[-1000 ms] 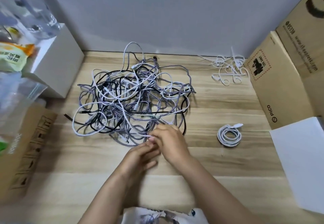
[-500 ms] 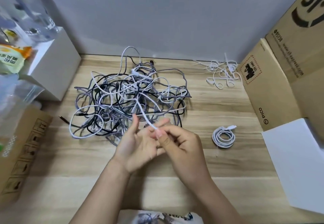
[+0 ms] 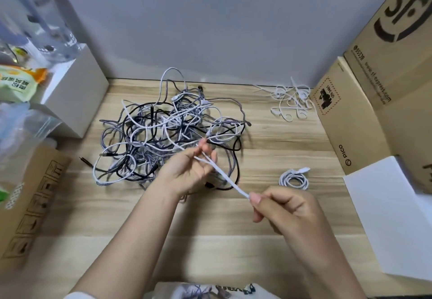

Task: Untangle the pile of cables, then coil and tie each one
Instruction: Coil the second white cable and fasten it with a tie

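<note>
I pinch the end of a thin white cable (image 3: 224,177) between thumb and forefinger of my right hand (image 3: 284,209) and draw it taut toward me, low over the pale wood-grain worktop (image 3: 268,144). My left hand (image 3: 189,170) is loosely open, palm up, fingers raised, with the cable running between them. Beyond it the cable runs into the tangled pile of white, grey braided and black cables (image 3: 168,132), which lies in the middle of the worktop. One coiled white cable (image 3: 294,179) lies to the right. The risk, I judge: a hard pull could cinch a knot inside the pile or drag the whole heap along, because loops cross over this strand.
</note>
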Tool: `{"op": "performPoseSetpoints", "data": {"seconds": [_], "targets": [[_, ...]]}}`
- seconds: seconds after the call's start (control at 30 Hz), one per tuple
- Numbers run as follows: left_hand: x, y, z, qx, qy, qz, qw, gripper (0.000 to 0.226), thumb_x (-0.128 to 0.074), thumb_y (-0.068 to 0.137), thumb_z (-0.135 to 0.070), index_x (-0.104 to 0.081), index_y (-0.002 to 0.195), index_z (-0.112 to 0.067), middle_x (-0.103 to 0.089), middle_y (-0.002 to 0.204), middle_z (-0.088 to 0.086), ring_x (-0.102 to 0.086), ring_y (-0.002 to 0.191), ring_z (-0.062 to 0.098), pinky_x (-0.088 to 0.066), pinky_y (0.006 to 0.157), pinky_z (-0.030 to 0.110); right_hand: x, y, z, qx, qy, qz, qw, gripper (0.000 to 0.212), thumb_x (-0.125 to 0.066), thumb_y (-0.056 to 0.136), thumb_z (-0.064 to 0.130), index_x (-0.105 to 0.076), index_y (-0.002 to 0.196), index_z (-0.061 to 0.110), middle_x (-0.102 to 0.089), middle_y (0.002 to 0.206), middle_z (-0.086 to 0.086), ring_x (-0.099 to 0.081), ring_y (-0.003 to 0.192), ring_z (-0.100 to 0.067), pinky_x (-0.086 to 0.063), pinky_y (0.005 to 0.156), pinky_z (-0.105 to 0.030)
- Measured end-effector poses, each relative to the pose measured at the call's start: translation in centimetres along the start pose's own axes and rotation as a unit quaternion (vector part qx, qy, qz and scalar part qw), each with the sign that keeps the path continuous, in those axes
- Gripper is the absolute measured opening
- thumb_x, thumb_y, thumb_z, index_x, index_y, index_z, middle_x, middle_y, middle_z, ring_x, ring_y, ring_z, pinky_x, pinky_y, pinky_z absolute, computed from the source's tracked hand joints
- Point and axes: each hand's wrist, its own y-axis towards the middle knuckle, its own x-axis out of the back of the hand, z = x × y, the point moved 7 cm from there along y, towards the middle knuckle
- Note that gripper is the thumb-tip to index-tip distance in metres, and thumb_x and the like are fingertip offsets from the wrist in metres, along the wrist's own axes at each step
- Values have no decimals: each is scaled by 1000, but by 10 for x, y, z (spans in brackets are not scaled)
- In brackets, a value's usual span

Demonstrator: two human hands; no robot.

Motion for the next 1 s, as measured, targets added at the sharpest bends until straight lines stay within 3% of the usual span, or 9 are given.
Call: {"op": "performPoseSetpoints", "data": {"seconds": [0.1, 0.2, 0.37, 0.5, 0.6, 0.67, 0.77, 0.87, 1.0], "targets": [[0, 6, -17, -41, -36, -16, 998, 32, -30, 101, -9, -52, 80, -4, -57, 49, 3, -57, 39, 10, -54, 46, 29, 8, -3, 4, -7, 21, -17, 1000, 34, -64, 71, 30, -53, 43, 13, -41, 40, 13, -40, 39, 1, -28, 45, -7], [-3, 6, -25, -68, -53, -10, 996, 32, -31, 102, -12, -52, 79, -5, -60, 50, 3, -60, 41, 9, -54, 46, 28, 14, 9, -6, -11, -53, -58, 997, 45, -61, 72, 49, -52, 45, 14, -37, 43, 7, -38, 44, 1, -27, 48, -12], [-17, -4, -14, -103, 69, 40, 992, 27, -28, 101, -9, -50, 85, -11, -71, 67, 5, -69, 59, 13, -57, 58, 32, 8, 49, -40, -17, -209, -108, 972, 15, -66, 70, 34, -59, 83, 31, -52, 83, 12, -50, 73, -4, -43, 75, -31], [-23, -14, -10, -165, 193, 69, 965, 24, -30, 100, -6, -48, 85, -11, -74, 79, 5, -72, 74, 15, -55, 74, 29, -8, 68, -35, 63, -331, -192, 922, 83, -74, 62, 10, -36, 136, 14, -36, 133, -6, -39, 126, -29, -28, 103, -33], [-28, -19, -2, -192, 251, 91, 944, 20, -40, 96, -4, -51, 82, -11, -74, 85, 5, -69, 86, 14, -44, 82, 28, -23, 68, -18, 121, -455, -243, 848, 95, -75, 62, 20, -27, 144, 15, -27, 148, -17, -28, 134, -33, -16, 109, -40], [-33, -24, 3, -198, 249, 108, 942, 13, -49, 92, -6, -54, 82, -12, -70, 82, 5, -65, 82, 13, -41, 77, 25, -37, 76, -23, 118, -436, -160, 878, 85, -68, 71, 14, -27, 146, 17, -38, 144, -11, -39, 130, -31, -26, 109, -43], [-39, -36, 11, -199, 245, 106, 943, 17, -42, 95, -7, -51, 82, -12, -69, 85, -2, -55, 50, 4, -46, 55, 14, -53, 82, -48, -7, -166, -39, 985, 81, -56, 74, 16, -24, 146, 32, -63, 115, -5, -61, 102, -29, -47, 91, -47], [-45, -49, 16, -189, 255, 123, 940, 14, -46, 82, -18, -55, 87, -9, -58, 124, -1, -59, 59, 7, -47, 54, 17, -51, 76, -54, -4, -5, -51, 999, 64, -55, 64, 38, -45, 127, 44, -67, 88, 3, -63, 80, -15, -51, 86, -44], [-46, -62, 22, -166, 345, 125, 915, 19, -54, 78, -22, -69, 86, -12, -65, 117, -4, -64, 85, 9, -48, 67, 23, -41, 60, -42, 78, -12, -68, 995, 29, -53, 76, 48, -52, 104, 58, -65, 86, 19, -62, 79, -7, -51, 77, -38]]}}
